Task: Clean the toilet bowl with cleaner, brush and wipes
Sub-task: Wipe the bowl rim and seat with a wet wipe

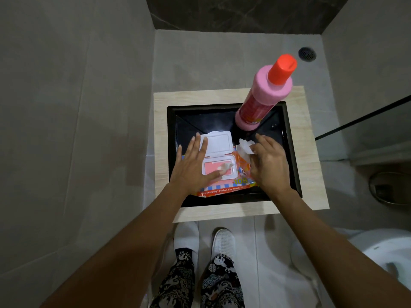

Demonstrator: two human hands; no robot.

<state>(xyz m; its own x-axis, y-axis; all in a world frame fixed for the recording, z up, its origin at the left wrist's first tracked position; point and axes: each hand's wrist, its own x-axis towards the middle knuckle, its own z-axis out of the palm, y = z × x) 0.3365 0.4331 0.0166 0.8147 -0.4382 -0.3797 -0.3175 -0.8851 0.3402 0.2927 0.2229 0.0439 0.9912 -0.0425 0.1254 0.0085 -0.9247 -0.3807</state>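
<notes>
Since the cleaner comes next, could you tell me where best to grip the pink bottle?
Probably around the pink bottle's broad body below the red cap, from the near right side. It stands upright in the black tray's far right corner, nearest the right hand.

The toilet (387,252) is cut off by the right edge. The left hand (191,165) and right hand (269,161) cover much of the wipes pack (224,190). Its small words are too blurry to read.
</notes>
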